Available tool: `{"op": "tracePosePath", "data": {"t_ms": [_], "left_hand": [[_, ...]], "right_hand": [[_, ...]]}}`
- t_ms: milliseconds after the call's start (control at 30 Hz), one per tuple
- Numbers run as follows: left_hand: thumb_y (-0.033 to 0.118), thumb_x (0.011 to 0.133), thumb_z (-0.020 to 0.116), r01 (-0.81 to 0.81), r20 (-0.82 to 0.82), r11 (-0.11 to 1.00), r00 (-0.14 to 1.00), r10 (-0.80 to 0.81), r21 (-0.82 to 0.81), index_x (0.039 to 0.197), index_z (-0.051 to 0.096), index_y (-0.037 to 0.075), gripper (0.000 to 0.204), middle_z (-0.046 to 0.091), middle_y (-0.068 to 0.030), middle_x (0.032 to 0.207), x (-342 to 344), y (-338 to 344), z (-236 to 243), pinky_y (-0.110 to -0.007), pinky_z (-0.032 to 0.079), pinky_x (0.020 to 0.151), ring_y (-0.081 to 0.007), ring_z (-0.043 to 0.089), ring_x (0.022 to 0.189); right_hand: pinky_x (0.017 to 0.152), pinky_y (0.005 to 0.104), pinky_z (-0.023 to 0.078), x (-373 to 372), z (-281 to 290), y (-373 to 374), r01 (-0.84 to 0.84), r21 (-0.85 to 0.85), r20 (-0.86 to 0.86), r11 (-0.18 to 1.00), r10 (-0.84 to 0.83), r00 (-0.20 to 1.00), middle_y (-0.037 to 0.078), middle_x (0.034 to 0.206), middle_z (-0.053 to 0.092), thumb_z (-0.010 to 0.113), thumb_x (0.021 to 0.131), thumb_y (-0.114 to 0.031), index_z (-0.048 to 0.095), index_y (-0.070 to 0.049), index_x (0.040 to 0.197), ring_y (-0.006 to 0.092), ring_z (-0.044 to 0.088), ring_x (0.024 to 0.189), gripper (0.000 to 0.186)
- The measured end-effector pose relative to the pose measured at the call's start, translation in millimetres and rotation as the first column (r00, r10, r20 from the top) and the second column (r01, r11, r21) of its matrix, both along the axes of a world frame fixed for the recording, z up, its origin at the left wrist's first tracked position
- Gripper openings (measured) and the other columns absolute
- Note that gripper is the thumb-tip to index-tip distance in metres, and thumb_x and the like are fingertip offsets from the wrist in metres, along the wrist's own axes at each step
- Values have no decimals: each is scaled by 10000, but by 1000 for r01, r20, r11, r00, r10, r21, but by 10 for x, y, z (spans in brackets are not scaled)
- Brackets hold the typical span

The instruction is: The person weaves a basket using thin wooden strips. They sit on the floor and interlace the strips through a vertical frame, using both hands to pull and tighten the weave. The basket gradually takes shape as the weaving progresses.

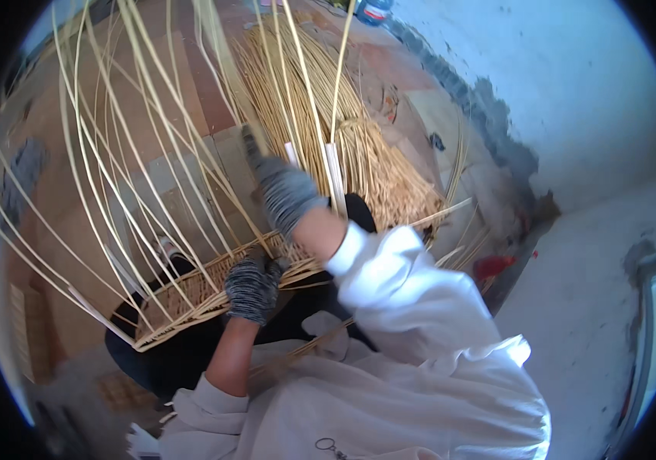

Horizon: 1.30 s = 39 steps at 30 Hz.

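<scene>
The basket [178, 301] rests across the lap [297, 308], its rods [125, 153] sticking up. The left hand [253, 287] is clamped on its edge; the right hand [290, 192], blurred, is raised among the rods, its grip unclear. Good weaving here probably means pinning each crossing firmly and bending rods without kinks. Beyond lie a bundle [378, 165] and a bottle [375, 11], contents indistinct.

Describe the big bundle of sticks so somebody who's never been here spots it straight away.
Find the pale wall on the right, then look at the floor to its left. There, just beyond the half-woven basket, lies a thick, straw-coloured bundle. Unlike the basket's upright rods, which stand spaced apart, its sticks lie down, densely packed together.
</scene>
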<state>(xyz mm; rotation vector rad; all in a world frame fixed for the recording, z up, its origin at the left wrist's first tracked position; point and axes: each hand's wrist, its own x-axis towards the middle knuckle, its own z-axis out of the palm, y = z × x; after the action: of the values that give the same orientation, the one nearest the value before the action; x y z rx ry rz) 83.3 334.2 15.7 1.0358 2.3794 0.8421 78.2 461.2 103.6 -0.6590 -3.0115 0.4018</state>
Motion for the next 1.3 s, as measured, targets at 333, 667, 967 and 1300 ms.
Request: {"op": "tracePosePath", "data": {"t_ms": [333, 667, 967, 1300], "left_hand": [[366, 793, 642, 23, 225, 990, 974, 9, -139, 1087, 581, 46, 440, 642, -174, 954, -46, 5, 300, -401, 464, 808, -307, 615, 906], [548, 880, 391, 212, -507, 882, 751, -423, -421, 1369, 370, 173, 616, 321, -46, 1439, -649, 640, 451, -419, 240, 1056, -215, 389, 1254], [544, 750, 586, 514, -422, 853, 795, -435, 89, 1365, 329, 82, 811, 429, -143, 1344, 325, 139, 67, -482, 217, 1060, -295, 410, 1229], [485, 736, 625, 170, -544, 985, 828, -134, 16, 1329, 404, 52, 766, 313, -188, 1411, 675, 569, 96, -554, 145, 1078, -403, 310, 1277]], "right_hand": [[784, 416, 389, 1466, -426, 15, -123, 225, -96, 967, 147, 984, 104, 888, 525, 774, 545, -316, 590, -48, 1111, 292, 510, 862, 653], [750, 416, 395, 1486, -608, 84, -181, 267, -342, 946, 269, 901, 56, 850, 576, 705, 578, -303, 620, -72, 855, 235, 555, 810, 371], [644, 342, 495, 1865, -254, 841, -361, -250, -527, 898, 186, 829, 86, 768, 632, 658, 766, -163, 675, -58, 817, 246, 610, 668, 118], [763, 341, 485, 1051, -203, 1135, -69, -27, -494, 997, 46, 868, 163, 968, 596, 711, 701, -151, 582, -30, 1084, 296, 596, 815, 423]]}}
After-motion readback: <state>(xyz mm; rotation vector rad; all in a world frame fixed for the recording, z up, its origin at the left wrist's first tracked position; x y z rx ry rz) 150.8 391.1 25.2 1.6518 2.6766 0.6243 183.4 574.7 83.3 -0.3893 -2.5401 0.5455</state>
